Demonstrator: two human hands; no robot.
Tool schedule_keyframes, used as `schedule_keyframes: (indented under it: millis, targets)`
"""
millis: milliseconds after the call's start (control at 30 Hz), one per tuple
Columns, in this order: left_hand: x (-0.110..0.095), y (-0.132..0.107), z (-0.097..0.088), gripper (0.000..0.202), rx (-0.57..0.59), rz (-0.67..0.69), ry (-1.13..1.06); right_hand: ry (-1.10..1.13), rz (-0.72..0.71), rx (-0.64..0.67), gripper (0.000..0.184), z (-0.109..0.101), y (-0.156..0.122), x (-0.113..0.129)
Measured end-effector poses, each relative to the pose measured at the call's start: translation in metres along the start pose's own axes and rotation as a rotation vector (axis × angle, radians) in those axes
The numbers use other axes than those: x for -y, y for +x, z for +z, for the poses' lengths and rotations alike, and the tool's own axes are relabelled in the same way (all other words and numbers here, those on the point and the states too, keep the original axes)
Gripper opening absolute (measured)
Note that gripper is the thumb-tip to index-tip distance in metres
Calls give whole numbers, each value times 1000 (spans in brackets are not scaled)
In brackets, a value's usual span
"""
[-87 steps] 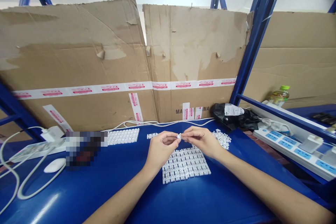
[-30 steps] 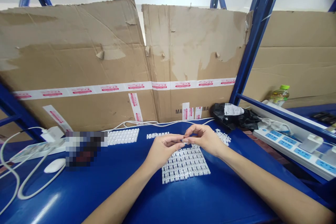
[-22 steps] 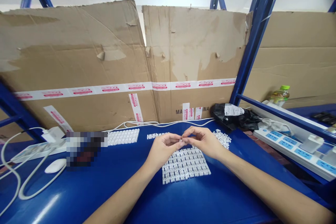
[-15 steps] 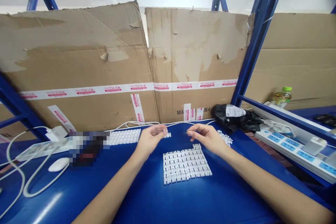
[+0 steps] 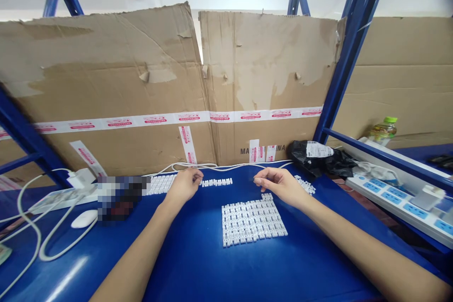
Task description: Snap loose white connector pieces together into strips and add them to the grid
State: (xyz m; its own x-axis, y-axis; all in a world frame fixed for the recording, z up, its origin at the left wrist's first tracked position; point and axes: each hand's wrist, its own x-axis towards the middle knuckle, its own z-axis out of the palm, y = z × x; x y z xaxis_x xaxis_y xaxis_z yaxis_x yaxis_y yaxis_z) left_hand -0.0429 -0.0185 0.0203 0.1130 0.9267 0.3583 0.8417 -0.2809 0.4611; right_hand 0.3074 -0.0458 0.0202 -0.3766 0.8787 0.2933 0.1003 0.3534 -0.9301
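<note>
My left hand [image 5: 186, 184] is at the back of the blue table, its fingers curled together beside the left end of a short row of small white pieces [image 5: 217, 182]. Anything in its fingertips is too small to make out. Left of that hand lies a block of white pieces [image 5: 161, 184], partly covered by it. My right hand [image 5: 278, 184] hovers with thumb and fingertips pinched; what they hold, if anything, I cannot make out. Below it, a slanted grid of white pieces [image 5: 253, 222] lies flat, a short extra row at its top right corner.
Loose white pieces [image 5: 305, 185] are heaped beyond my right wrist. A black plastic bag [image 5: 304, 158] and a power strip [image 5: 399, 203] are at the right. At the left lie a white mouse-shaped object [image 5: 84, 218] and cables. Cardboard [image 5: 170, 89] walls the back.
My left hand has moved left along the back row, uncovering more of the white pieces. My right hand stays almost in place, still pinched. The view has shifted slightly.
</note>
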Motion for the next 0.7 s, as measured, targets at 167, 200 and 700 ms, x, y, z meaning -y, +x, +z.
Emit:
schedule_keyframes:
  millis: [167,200,700]
  targets:
    - [-2,0,4,20,66,-13,95,-20,-2,25,27,1,-1,1]
    - [-3,0,4,19,73,-17,112,-27,-3,31,27,2,0,1]
    - [-23,-7,1,22,17,20,257,-702,-168,354,22,-46,-1,9]
